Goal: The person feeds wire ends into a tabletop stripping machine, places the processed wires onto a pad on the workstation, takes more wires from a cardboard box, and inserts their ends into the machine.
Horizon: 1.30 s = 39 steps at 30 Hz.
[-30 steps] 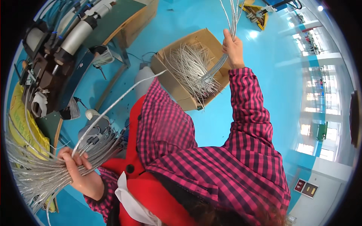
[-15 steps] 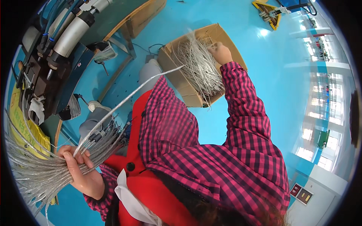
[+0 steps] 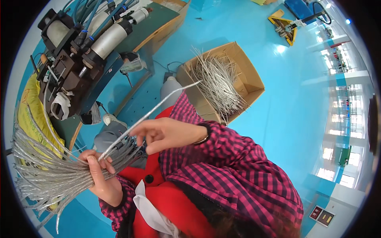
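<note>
My left hand [image 3: 104, 174] is closed around a thick bundle of silvery braided cables [image 3: 55, 166]. Their loose ends fan out to the left, and the dark-tipped ends lie to the right, partly behind my other hand. One single cable [image 3: 162, 102] rises from my left hand and slants up to the right, toward the box. My right hand [image 3: 168, 134] is beside this cable's lower half, its fingers bent and apart, with nothing visible in its grasp. Whether its fingertips touch the cable cannot be told.
An open cardboard box [image 3: 254, 89] on the blue floor holds a heap of silvery cable pieces [image 3: 220, 87]. At upper left, a machine with metal cylinders [image 3: 107, 41] stands on a green-topped bench [image 3: 158, 22]. A yellow sack [image 3: 33, 107] lies below it. A yellow pallet truck [image 3: 283, 29] is farther off.
My right hand has left the heap in the box and come back toward my left hand, beside the slanting cable. My left hand keeps hold of the bundle. The view has shifted slightly.
</note>
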Available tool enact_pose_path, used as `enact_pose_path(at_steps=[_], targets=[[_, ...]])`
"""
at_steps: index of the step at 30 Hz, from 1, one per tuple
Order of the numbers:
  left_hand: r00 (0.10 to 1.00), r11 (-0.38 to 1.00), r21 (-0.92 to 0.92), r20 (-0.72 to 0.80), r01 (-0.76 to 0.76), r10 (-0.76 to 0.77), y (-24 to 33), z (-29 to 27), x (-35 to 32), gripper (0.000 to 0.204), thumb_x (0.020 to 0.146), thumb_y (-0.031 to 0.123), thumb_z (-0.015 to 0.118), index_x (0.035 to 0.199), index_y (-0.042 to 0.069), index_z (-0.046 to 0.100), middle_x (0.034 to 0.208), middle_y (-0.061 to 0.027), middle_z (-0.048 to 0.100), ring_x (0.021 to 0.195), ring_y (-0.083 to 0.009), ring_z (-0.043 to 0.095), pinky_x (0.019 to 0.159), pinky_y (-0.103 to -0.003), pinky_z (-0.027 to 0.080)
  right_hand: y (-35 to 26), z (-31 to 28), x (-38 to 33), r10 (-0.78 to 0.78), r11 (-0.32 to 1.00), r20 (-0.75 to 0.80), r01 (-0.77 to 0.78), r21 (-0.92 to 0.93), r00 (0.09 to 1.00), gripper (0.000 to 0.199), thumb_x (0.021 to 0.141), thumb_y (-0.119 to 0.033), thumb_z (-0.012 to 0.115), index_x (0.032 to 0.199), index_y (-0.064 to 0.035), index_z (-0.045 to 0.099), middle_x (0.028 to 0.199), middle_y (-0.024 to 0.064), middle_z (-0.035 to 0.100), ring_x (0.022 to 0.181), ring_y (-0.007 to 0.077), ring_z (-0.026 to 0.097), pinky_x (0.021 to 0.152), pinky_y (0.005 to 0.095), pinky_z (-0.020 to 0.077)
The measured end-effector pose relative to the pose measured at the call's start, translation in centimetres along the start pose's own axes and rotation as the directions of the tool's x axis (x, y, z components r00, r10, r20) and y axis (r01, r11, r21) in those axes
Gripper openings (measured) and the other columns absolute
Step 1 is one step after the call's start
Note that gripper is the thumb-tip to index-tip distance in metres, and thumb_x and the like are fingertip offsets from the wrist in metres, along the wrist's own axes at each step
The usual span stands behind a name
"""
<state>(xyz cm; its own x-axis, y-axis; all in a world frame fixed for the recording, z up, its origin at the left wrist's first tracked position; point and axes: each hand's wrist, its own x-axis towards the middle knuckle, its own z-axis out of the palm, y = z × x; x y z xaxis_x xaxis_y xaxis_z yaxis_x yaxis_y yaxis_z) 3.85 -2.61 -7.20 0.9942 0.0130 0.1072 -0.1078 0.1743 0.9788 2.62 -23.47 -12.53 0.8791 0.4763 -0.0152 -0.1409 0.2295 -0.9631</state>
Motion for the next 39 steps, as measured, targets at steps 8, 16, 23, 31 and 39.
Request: enact_pose_path(at_steps=[8,16,23,31,39], targets=[[0.998,0.986,0.165,-0.060,-0.004,0.014,1.0,0.4,-0.6,0.022,0.093,0.018,0.051,0.098,-0.003,0.051,0.065,-0.0051,0.044,0.051,-0.0097,0.040,0.056,-0.024,0.039,-1.1,-2.1,-0.7,0.162,0.980,0.120,-0.173,0.096,0.980,0.024,0.088,-0.014,0.058,0.106,0.0019,0.060,0.084,0.0047,0.063,0.071,0.0075,0.057,0.066,0.0205,0.0473],[0.977,0.945,0.324,0.210,-0.039,-0.031,3.1,3.3,-0.2,0.020,0.094,0.019,0.050,0.097,-0.001,0.050,0.071,-0.0066,0.047,0.058,-0.0091,0.042,0.051,-0.020,0.033,11.6,-14.7,-10.5,0.243,0.957,-0.790,-0.270,0.102,0.562,0.027,0.087,-0.027,0.058,0.088,-0.0017,0.066,0.069,0.0051,0.063,0.060,0.0113,0.059,0.055,0.0234,0.0472],[0.912,0.918,0.396,0.375,0.005,-0.166,5.8,7.2,0.8,0.018,0.093,0.018,0.052,0.093,0.000,0.049,0.071,-0.0066,0.045,0.053,-0.0091,0.040,0.050,-0.021,0.034,26.5,-20.2,-19.3,0.222,0.405,-0.949,-0.906,-0.119,0.224,0.027,0.079,-0.025,0.061,0.084,0.0014,0.065,0.074,0.0163,0.065,0.068,0.0307,0.064,0.062,0.0400,0.0519],[0.802,0.782,0.617,0.421,0.088,-0.423,5.7,10.8,1.8,0.016,0.093,0.017,0.050,0.090,0.003,0.044,0.070,-0.0047,0.040,0.056,-0.0136,0.042,0.055,-0.024,0.038,30.4,-27.7,-20.5,-0.147,0.011,-0.987,-0.998,-0.061,0.059,0.025,0.072,-0.021,0.066,0.090,-0.0061,0.058,0.100,0.0140,0.057,0.097,0.0313,0.053,0.080,0.0412,0.0479],[0.758,0.736,0.665,0.412,0.128,-0.505,5.6,10.5,4.4,0.018,0.090,0.020,0.056,0.090,0.005,0.045,0.070,-0.0062,0.047,0.059,-0.0169,0.046,0.061,-0.033,0.041,32.0,-31.1,-19.0,-0.093,-0.325,-0.996,-0.945,0.027,0.003,0.030,0.079,-0.032,0.062,0.098,-0.0091,0.061,0.104,0.0074,0.058,0.101,0.0239,0.052,0.073,0.0470,0.0468]])
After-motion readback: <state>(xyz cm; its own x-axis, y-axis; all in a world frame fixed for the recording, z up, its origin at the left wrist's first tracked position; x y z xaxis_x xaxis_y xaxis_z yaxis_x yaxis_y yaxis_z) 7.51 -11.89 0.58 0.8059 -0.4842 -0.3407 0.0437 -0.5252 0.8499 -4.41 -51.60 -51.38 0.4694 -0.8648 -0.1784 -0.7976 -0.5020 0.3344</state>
